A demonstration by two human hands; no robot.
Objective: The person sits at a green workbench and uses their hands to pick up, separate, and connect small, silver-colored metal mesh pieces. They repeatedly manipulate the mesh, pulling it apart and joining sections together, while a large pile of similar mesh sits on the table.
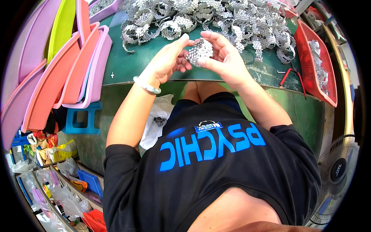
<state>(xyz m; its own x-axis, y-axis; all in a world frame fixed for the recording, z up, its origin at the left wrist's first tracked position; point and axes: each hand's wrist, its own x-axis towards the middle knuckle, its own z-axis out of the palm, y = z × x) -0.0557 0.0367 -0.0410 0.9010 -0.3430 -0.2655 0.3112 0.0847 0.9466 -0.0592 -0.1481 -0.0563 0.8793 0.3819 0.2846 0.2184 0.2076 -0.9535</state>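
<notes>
My right hand point(228, 63) is closed on a curled silver metal-mesh strip point(200, 53), thumb across its near side and fingers behind it. My left hand point(170, 56) is at the strip's left side, fingers bent and apart, with nothing gripped in it; whether a fingertip touches the strip I cannot tell. Both hands are above the front edge of a green table point(123, 67). Beyond them lies a big heap of similar silver mesh strips point(185, 23), many curled into rings, some ends hanging toward me.
Red-handled pliers point(286, 77) lie at the table's right, beside a red basket point(331, 87) holding more strips. Stacked pink, purple and green baskets point(71, 73) crowd the left. A blue stool point(92, 120), a white plastic bag point(152, 133) and a fan point(339, 170) are lower down.
</notes>
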